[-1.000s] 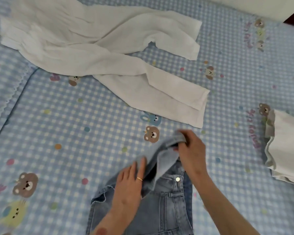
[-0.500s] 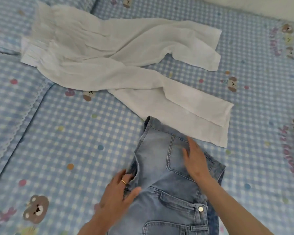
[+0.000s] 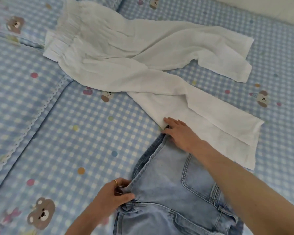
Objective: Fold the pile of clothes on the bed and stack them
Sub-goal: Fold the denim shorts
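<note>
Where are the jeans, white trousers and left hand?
jeans [image 3: 168,168]: head view, flat denim panel.
white trousers [image 3: 126,53]: head view, upper leg fabric.
left hand [image 3: 112,194]: head view, knuckles, pinching denim edge.

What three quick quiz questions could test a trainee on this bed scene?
1. True or false: the white trousers are folded neatly.
2. Which hand pinches the edge of the jeans: A left hand, B right hand?
3. What does the far end of the jeans overlap?

Key:
1. False; they lie spread and crumpled on the bed sheet.
2. A
3. The white trousers' leg.
</note>
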